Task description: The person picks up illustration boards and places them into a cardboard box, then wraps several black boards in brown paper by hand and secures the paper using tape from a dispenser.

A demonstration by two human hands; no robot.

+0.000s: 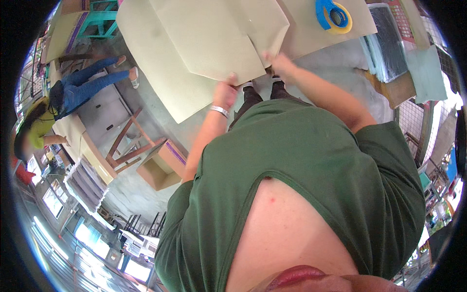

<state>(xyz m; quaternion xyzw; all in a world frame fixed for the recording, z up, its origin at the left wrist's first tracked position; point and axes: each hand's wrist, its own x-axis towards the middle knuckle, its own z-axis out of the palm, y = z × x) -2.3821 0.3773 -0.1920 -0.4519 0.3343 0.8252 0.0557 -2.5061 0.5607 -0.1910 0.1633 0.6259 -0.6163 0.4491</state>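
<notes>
1. We have both hands on the flat cardboard sheet (194, 44), which lies on the table (311, 58) far from our body, its flaps spread left and right.
2. Left hand (224, 92) is closed on the near edge, fingers curled over it, bracelet (220, 111) at the wrist.
3. Right hand (281, 64) pinches a flap corner near the middle.
4. We judge the sheet light, stiff across the panels, floppy at the creases, a bit slick. Best held at the edges, close to a fold.
5. Tape dispenser (333, 15) sits far right, well apart. A cardboard box (160, 168) stands on the floor, near left.
</notes>
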